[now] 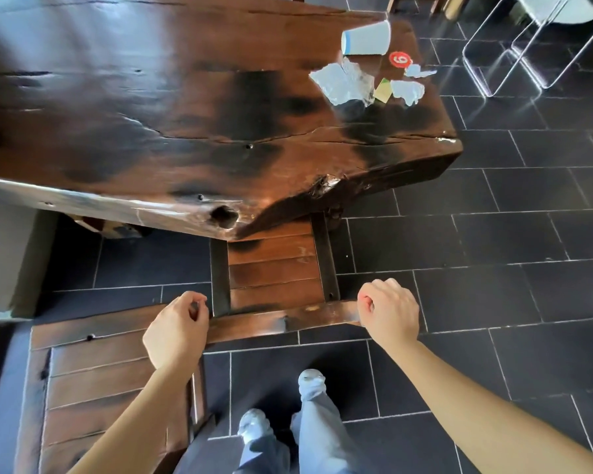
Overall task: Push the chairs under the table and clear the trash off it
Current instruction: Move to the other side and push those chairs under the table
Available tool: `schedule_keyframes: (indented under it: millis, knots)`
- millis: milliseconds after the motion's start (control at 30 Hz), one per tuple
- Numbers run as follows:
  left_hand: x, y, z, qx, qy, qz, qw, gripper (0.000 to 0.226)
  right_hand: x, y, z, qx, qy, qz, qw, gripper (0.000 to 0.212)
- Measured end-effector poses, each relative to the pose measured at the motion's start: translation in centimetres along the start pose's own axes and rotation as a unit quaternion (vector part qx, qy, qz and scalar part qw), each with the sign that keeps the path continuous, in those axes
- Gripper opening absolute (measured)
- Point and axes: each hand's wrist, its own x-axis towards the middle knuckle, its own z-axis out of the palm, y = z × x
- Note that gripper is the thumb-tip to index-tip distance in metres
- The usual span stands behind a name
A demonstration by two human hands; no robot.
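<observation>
Chair-pushing step in hand. Dark slatted wooden chair [274,268] partly tucked under the near corner of the heavy dark-stained slab table [151,114], front of the seat hidden beneath the tabletop, rear slats and backrest rail out over the black tiled floor [493,268]. Left hand [177,328] at the left end of the rail, fingers curled; right hand [389,311] at the right end, likewise curled into a loose fist. Whether either actually clasps the rail or only rests against it — cannot tell from this angle.

Second slatted wooden chair [93,388] at lower left, well clear of the table, not yet pushed in.

Trash untouched at the far right corner of the tabletop: white paper cup with a blue rim band [367,38] lying on its side, crumpled white paper scraps [344,83] just beside it, a small yellow-green slip [383,90] among them, and a red round number marker [400,59] — probably not trash.

Next, likely: an even two-handed forward shove to seat this chair fully, keeping it square so the legs don't catch; then the same for the lower-left chair, then over to the cup and paper.
</observation>
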Motion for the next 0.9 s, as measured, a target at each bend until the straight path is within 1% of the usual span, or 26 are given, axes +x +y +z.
schedule_keyframes:
  millis: [200, 400, 500, 633, 767, 900]
  knots:
    - [-0.2, 0.1, -0.1, 0.009, -0.014, -0.008, 1.000, 0.012, -0.3, -0.1, -0.2, -0.006, -0.003, 0.007, 1.000, 0.017]
    - [0.0, -0.2, 0.1, 0.008, -0.003, 0.017, 1.000, 0.011, 0.1, -1.0, -0.4, -0.018, 0.032, 0.041, 0.998, 0.018]
    - [-0.1, -0.4, 0.2, 0.010, -0.002, 0.025, 1.000, 0.012, -0.4, -1.0, -0.4, -0.010, 0.050, 0.046, 0.998, 0.016]
    - [0.3, -0.9, -0.1, 0.028, -0.023, 0.020, 0.999, 0.012, -0.9, -1.2, -0.1, 0.020, 0.048, 0.052, 0.997, 0.012]
    - [1.1, -1.9, -0.7, 0.036, -0.023, 0.017, 0.999, 0.014, -1.9, -2.5, 0.5, 0.028, 0.053, 0.069, 0.996, 0.015]
    - [1.5, -2.3, -0.8, 0.033, -0.021, 0.035, 0.999, 0.013, -2.2, -3.0, 0.8, 0.019, 0.065, 0.063, 0.996, 0.016]
